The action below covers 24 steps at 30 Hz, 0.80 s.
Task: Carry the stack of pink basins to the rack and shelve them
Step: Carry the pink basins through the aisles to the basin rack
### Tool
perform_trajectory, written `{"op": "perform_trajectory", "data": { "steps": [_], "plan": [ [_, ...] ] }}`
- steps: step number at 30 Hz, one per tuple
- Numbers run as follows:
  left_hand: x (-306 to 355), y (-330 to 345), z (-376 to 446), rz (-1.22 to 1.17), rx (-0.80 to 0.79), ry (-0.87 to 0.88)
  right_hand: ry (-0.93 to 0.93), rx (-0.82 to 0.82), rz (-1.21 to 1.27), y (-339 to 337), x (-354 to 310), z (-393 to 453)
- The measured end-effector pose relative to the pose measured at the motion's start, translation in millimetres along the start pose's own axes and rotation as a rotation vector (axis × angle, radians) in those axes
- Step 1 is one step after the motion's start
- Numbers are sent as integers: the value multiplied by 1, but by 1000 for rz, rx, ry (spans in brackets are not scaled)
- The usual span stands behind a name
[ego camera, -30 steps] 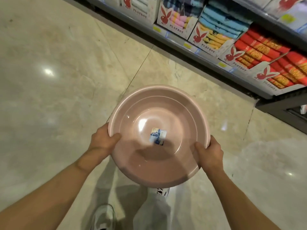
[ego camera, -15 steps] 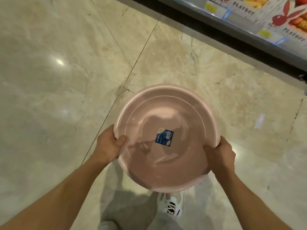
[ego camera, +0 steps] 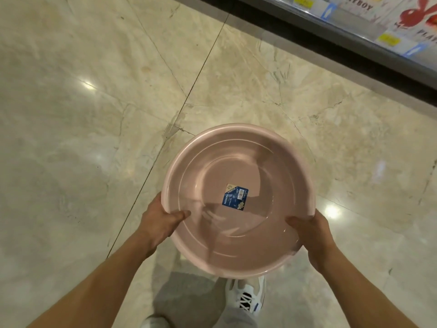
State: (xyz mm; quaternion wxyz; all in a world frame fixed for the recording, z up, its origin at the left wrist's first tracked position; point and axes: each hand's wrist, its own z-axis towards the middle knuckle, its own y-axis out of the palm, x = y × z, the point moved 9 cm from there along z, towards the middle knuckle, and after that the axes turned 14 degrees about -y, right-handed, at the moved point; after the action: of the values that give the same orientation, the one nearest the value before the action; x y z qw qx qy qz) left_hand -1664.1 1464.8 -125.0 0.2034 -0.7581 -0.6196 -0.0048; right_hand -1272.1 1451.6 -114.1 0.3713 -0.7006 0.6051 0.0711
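Observation:
I hold the pink basins point(ego camera: 236, 166) in front of me above the floor; only the top basin shows, round and glossy, with a blue label point(ego camera: 235, 196) on its bottom. My left hand point(ego camera: 160, 218) grips the rim on the near left, thumb inside the basin. On the near right rim sits my right hand point(ego camera: 312, 229), thumb also hooked inside. How many basins are stacked underneath is hidden.
Polished beige marble floor point(ego camera: 94, 114) stretches left and ahead. A low store shelf point(ego camera: 354, 27) with price tags and boxed goods runs across the top right corner. My white shoe point(ego camera: 244, 295) and grey trouser legs show below the basin.
The view has swung down and left, so the shelf of towels has slid almost out of frame at top right. The basins stay held in both hands, shifted slightly right in view.

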Motion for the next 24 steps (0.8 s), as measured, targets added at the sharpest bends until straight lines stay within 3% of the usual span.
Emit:
{"op": "perform_trajectory", "data": {
  "steps": [8, 12, 18, 24],
  "plan": [
    [23, -15, -28, -60, 43, 36, -48, 79, -33, -17, -35, -5],
    [66, -28, -77, -70, 35, 92, -85, 120, 55, -49, -75, -36],
    [158, -55, -188, -86, -30, 197, -140, 173, 212, -118, -160, -103],
    [241, -94, -343, -73, -106, 339, -253, 220, 213, -215, -277, -207]
  ]
}}
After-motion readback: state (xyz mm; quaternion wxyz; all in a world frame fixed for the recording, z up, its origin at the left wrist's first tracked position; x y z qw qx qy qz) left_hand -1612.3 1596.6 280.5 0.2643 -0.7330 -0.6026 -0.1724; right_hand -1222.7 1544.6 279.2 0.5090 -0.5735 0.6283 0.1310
